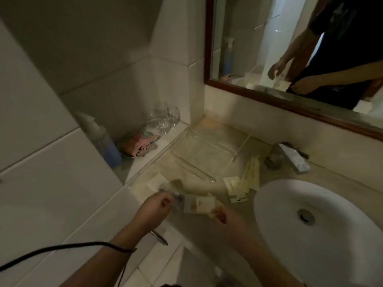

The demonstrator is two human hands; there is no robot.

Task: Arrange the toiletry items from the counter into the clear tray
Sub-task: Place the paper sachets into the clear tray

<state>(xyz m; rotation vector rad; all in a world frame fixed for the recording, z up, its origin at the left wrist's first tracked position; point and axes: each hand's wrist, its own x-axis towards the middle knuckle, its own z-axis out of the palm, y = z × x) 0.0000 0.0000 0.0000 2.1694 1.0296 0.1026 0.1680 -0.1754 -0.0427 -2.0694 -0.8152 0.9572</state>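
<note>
The clear tray (236, 151) sits on the beige counter in the corner below the mirror; nothing shows inside it. Several cream toiletry packets (238, 188) lie on the counter between the tray and the sink. A small white packet (156, 181) lies at the counter's left edge. My left hand (156, 208) has its fingers curled round a small blurred item. My right hand (222, 216) pinches a pale packet (199, 205) at its right end. Both hands hover over the counter's front part, near the tray's front corner.
A white basin (323, 230) fills the right side, with a chrome tap (290, 158) behind it. On the left ledge stand a pump bottle (105, 141), a folded cloth (138, 145) and clear glasses (163, 119). A framed mirror (269, 48) hangs above.
</note>
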